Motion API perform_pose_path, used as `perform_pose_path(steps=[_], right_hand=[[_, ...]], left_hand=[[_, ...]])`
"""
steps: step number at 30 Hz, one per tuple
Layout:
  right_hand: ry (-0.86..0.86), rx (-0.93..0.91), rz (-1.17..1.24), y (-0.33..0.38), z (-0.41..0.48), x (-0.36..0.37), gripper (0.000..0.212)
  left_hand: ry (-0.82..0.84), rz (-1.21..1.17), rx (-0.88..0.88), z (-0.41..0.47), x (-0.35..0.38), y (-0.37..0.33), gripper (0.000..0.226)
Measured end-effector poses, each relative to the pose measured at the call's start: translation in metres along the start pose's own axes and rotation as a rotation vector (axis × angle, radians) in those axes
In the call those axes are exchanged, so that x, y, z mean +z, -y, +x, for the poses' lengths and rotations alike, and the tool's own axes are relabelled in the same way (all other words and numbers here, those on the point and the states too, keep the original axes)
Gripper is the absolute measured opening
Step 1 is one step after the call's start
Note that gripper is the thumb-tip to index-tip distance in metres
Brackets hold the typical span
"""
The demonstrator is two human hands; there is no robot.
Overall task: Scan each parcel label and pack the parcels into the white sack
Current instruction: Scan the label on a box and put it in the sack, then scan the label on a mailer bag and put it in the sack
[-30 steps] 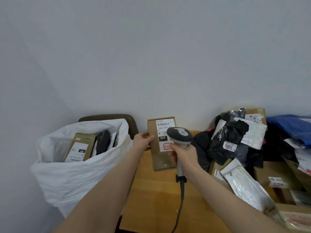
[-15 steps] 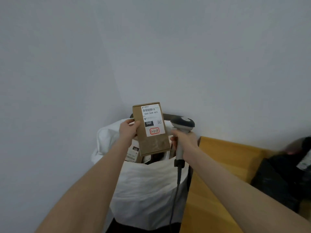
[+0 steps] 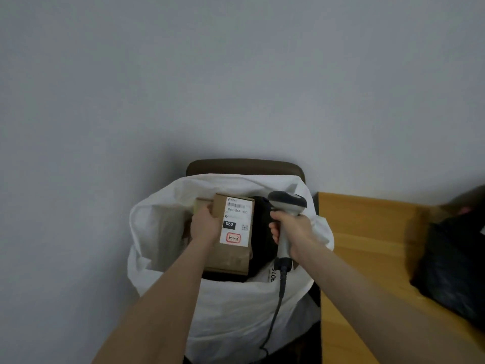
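Gaping wide, the white sack (image 3: 236,313) is hemmed by a chair back (image 3: 244,165) behind and a table (image 3: 367,232) at right. At its mouth the cardboard parcel (image 3: 232,256) is gripped at its left edge by the left hand (image 3: 206,224); the scanner (image 3: 287,203) is clasped by the right hand (image 3: 295,231).

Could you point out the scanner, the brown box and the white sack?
scanner (image 3: 287,203): head view, its dark head.
brown box (image 3: 231,258): head view, bare cardboard below the label.
white sack (image 3: 236,311): head view, its front wall.

Left hand (image 3: 206,224), right hand (image 3: 294,231) — both outstretched, gripping
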State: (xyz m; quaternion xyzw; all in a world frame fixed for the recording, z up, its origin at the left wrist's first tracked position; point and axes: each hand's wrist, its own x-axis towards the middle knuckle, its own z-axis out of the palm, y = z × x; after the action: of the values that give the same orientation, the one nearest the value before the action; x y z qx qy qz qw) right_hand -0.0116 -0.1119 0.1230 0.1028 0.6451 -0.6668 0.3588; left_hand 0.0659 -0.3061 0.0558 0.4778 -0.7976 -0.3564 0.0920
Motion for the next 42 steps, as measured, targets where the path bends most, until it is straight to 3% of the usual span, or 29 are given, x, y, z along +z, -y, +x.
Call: perform_pose_path(steps=[6,15,23,34,42], right_hand=[[-0.052,0.01,0.0,-0.001,0.013,-0.013,0.012],[-0.008,0.022,0.229,0.003,-0.024,-0.064,0.017],[0.004,0.11,0.321,-0.021,-0.08,-0.204,0.025],[-0.336,0.038,0.277,-0.024,-0.142,-0.432,0.023],[-0.603,-0.047,0.275,-0.007,-0.124,-0.545,0.021]], left_hand=[[-0.028,0.45,0.087,0.008,0.012,-0.002,0.06],[-0.047,0.443,0.331,-0.052,0.027,-0.089,0.046],[-0.017,0.462,0.489,-0.177,0.09,-0.172,0.043],[0.269,0.443,0.672,-0.351,0.245,-0.27,0.05],[0.441,0.481,0.771,-0.38,0.344,-0.319,0.053]])
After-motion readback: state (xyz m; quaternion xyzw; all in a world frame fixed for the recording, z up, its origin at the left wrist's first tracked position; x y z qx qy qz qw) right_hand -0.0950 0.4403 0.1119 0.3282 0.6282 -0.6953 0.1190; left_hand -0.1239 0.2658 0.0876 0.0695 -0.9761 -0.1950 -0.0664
